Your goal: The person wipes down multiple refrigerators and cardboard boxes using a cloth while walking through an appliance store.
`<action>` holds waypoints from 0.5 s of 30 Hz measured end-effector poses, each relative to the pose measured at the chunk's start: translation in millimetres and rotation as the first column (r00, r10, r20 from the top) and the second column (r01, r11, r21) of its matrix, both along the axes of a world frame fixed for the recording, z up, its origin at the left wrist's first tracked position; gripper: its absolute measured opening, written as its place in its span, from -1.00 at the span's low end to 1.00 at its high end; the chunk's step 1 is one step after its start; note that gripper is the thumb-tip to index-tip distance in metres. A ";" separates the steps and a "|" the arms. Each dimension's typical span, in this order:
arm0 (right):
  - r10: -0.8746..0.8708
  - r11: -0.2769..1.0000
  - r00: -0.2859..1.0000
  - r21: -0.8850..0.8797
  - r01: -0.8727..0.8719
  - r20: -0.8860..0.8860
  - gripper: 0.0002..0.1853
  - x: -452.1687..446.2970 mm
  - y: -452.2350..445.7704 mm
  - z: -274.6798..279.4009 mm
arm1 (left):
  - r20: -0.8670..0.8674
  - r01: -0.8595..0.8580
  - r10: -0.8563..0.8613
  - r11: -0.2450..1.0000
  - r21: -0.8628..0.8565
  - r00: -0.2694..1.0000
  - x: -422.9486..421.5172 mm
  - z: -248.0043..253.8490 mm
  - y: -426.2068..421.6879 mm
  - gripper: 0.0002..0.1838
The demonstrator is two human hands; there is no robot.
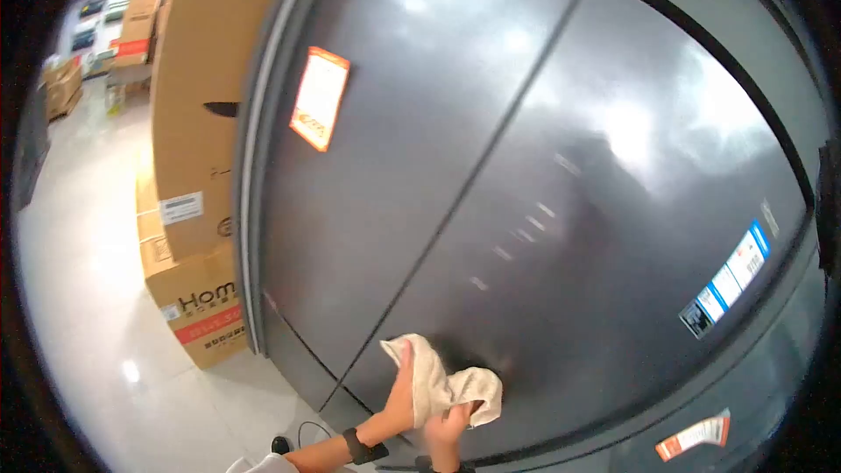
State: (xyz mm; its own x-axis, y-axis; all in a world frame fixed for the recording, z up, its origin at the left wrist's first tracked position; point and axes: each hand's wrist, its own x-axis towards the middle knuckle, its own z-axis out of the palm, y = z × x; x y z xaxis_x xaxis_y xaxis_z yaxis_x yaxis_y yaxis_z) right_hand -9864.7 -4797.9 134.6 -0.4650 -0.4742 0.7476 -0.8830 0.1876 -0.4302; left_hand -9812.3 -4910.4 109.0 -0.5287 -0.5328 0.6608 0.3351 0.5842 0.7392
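A beige cloth point(427, 378) is bunched up against the lower part of a dark grey, glossy double-door refrigerator point(561, 315). My left hand point(401, 396) grips its left side, the thumb pointing up along the fabric. Just to the right, my right hand point(448, 426) is closed around the cloth's lower right part, where a fold hangs over the fingers. Both hands are close together near the seam between the doors. Dark bands circle both wrists. The cloth hides some of the fingers.
An orange-edged label point(321, 100) is on the left door, and a blue-and-white energy sticker point(727, 280) on the right one. Tall cardboard boxes point(197, 79) stand beside the refrigerator on the left. An orange-and-white tag point(696, 435) shows at the lower right. Pale floor point(79, 236) stretches toward more cartons.
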 end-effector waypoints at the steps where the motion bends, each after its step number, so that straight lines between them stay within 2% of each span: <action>1: 0.144 0.989 0.979 -0.044 -0.139 0.146 -0.55 7.2 -10.1 1.9 | -0.010 0.033 -0.033 0.998 0.045 0.999 9.3 -5.7 -1.9 -0.02; 2: 0.278 0.961 0.917 -0.097 -0.261 0.287 -0.56 15.7 -18.7 2.8 | -0.023 0.066 -0.064 0.994 0.091 0.998 19.7 -8.1 -4.0 -0.08; 5: 0.424 0.906 0.684 -0.269 -0.328 0.594 -0.54 49.9 -51.4 -2.2 | 0.106 -0.060 0.053 0.997 0.058 0.993 58.8 -15.6 -18.2 -0.15; 6: 0.420 0.908 0.755 -0.224 -0.355 0.503 -0.53 58.0 -62.5 -12.8 | 0.104 -0.036 0.012 0.972 0.233 0.995 82.8 3.8 -22.5 -0.19; 7: 0.415 0.910 0.816 -0.182 -0.373 0.403 -0.51 66.0 -73.7 -23.2 | 0.069 -0.089 0.079 0.984 0.151 0.994 97.9 2.2 -32.7 -0.24; 9: 0.432 0.893 0.790 -0.079 -0.444 0.435 -0.52 77.5 -98.8 -49.8 | -0.057 -0.162 0.170 0.980 0.116 0.984 124.5 0.5 -57.9 -0.33; 12: 0.575 0.800 0.590 -0.236 -0.552 0.567 -0.49 121.4 -155.6 -46.5 | -0.138 -0.250 0.261 0.964 0.095 0.955 162.2 -3.5 -106.5 -0.41; 15: 0.635 0.761 0.643 -0.205 -0.615 0.428 -0.46 154.4 -205.7 -56.2 | -0.097 -0.402 0.405 0.914 0.052 0.909 211.6 -8.3 -153.6 -0.47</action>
State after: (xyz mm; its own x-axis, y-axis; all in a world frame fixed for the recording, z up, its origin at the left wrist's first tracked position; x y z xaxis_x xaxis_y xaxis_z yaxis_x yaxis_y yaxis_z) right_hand -9710.2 -5003.6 78.5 -0.3486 -0.7544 0.5562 -0.4871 -0.3612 -0.7952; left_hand -9600.7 -5064.0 100.7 -0.1943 -0.7065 0.6805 0.1507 0.6640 0.7324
